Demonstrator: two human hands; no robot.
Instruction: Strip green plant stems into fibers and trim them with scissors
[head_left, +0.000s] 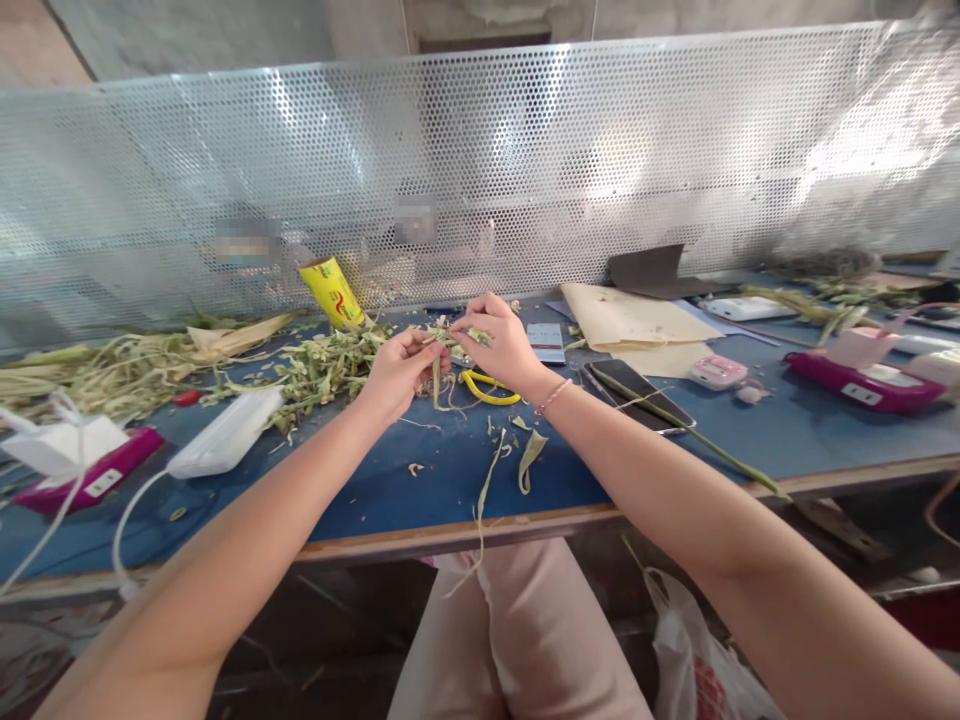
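Note:
Above the middle of the blue table, my left hand (405, 370) pinches a pale green dried plant strip (436, 382) whose end hangs down. My right hand (499, 342) meets it from the other side, thumb and fingers closed on the same dried plant piece. Just below the hands lie yellow scissor-like handles (491, 390); the rest of that tool is hidden. A heap of dried green plant pieces (322, 368) sits left of my left hand. Loose curled strips (531, 462) lie nearer the table's front edge.
A yellow tube (334, 292) leans behind the heap. Right of my hands are a dark phone (637, 395), a long green stem (697, 440) and beige paper (637, 315). Purple power strips (862, 385) and a white power bank (229, 432) flank the space. A perforated metal screen (487, 150) stands behind.

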